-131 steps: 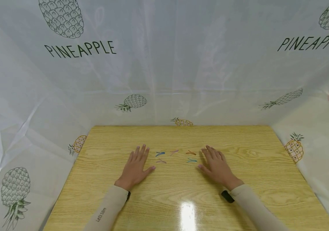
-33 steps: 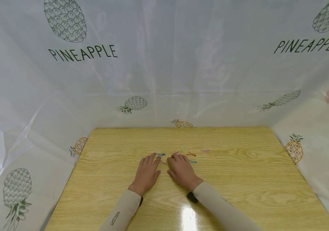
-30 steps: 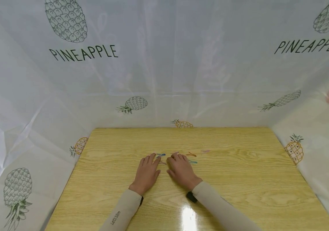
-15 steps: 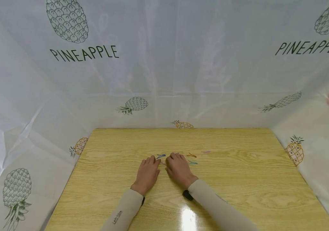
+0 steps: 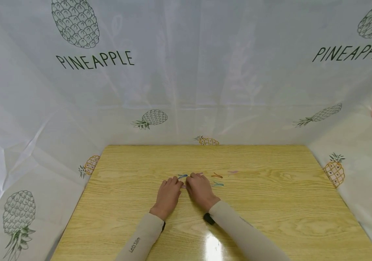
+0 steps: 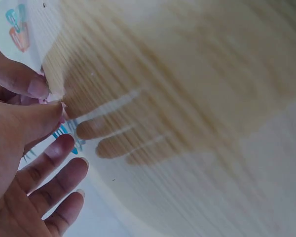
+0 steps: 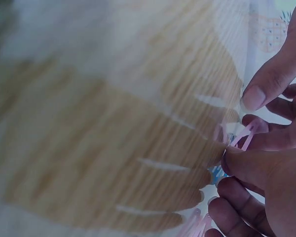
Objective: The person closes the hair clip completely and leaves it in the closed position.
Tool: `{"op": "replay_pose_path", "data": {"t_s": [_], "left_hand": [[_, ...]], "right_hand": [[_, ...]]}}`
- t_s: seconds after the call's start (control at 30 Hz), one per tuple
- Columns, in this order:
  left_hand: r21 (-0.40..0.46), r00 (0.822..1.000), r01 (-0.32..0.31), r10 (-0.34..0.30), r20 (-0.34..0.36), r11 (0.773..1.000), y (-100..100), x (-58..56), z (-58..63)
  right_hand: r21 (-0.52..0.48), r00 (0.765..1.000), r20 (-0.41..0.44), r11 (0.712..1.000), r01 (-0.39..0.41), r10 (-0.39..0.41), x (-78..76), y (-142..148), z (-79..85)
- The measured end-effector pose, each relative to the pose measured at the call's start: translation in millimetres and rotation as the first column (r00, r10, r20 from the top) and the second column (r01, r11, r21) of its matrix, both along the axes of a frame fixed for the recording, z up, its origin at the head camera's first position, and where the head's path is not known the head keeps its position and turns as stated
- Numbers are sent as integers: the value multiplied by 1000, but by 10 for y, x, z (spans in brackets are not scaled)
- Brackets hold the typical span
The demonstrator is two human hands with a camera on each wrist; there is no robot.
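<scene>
Yellowish, wood-grained tabletop (image 5: 271, 217). The left hand (image 5: 168, 195) and right hand (image 5: 200, 189), newly converged, pinch with nearly closed fingers one slim, pink, V-shaped clip (image 7: 249, 132), at 6 o'clock of a blue, Y-shaped clip (image 5: 184, 175); two-handed handling has apparently begun.

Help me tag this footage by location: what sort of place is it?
Probably a screened-off tabletop workspace: a wood-grain table with hair clips on it, and pineapple-print sheeting on three sides.
</scene>
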State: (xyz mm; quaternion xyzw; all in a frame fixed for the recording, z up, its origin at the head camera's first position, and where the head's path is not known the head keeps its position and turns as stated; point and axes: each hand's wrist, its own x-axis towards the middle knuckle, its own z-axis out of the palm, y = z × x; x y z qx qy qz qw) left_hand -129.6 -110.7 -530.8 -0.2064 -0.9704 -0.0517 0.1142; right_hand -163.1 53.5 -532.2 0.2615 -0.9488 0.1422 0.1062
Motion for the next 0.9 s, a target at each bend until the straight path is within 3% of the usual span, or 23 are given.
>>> {"op": "replay_pose_path", "data": {"t_s": [0.3,0.9], "left_hand": [[26,999,-29,28,31,999,2,-12,-4],[128,1000,-21,22,-11,992,-30,79,73]], "right_hand": [[3,1000,-1,1000,-16,16,13,-15,5],[-78,997,35,995,-63,66,154,96,146]]}}
